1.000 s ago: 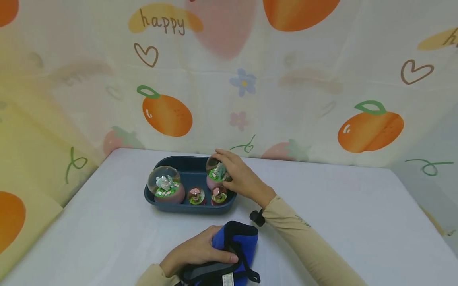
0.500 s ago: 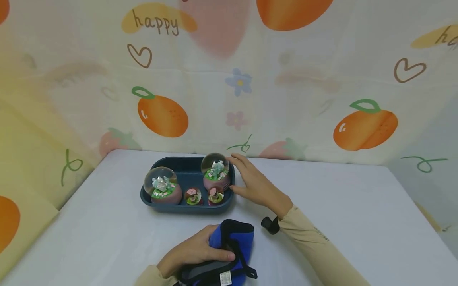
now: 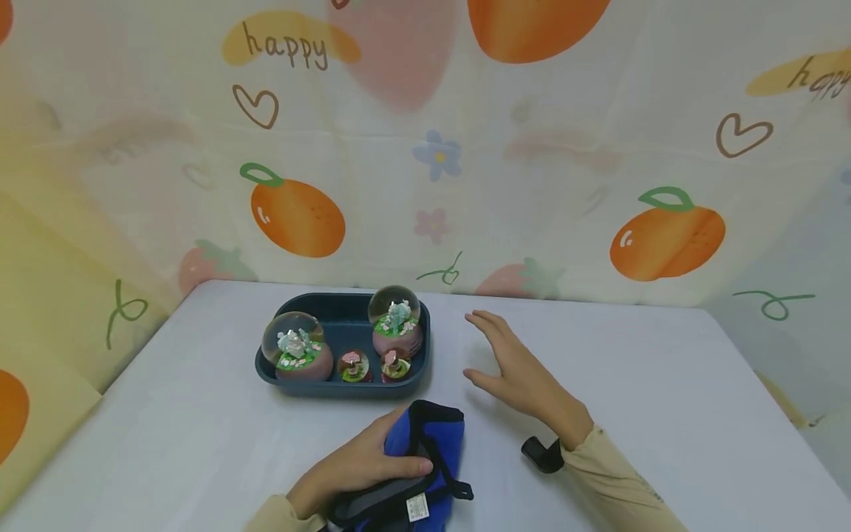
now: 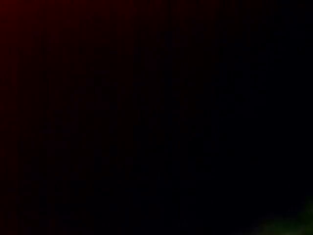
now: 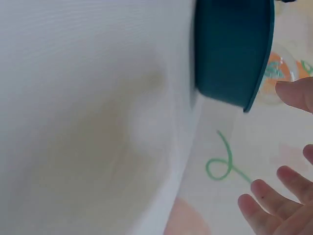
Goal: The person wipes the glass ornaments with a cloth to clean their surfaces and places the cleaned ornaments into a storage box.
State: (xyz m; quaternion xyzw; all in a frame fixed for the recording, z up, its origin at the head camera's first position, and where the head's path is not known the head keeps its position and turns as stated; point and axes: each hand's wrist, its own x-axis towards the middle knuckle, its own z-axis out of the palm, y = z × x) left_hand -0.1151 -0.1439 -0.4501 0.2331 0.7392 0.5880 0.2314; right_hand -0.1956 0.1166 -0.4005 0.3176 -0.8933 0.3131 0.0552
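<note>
My left hand (image 3: 368, 462) grips a blue fabric pouch (image 3: 444, 447) with black trim, a strap and a white label, thumb across its near side. My right hand (image 3: 525, 373) hovers right of the dark blue tray (image 3: 349, 318), holding nothing, fingers apart; the right wrist view shows the same hand (image 5: 281, 210) beside the tray wall (image 5: 232, 54). Inside the tray stand a large snow globe (image 3: 306, 362) at left and another large snow globe (image 3: 397, 340) at back right. Two small snow globes sit along its front, one nearer the middle (image 3: 354, 366), one at right (image 3: 395, 366). The left wrist view is almost black.
A white-covered table (image 3: 598, 414) lies under everything. Behind it hangs a printed curtain (image 3: 532, 177) with oranges and hearts. A black wrist camera (image 3: 544, 454) is strapped at the right wrist.
My right hand has let go of the large snow globe at the tray's back right and drawn away to the right and nearer. The left hand keeps its hold on the pouch.
</note>
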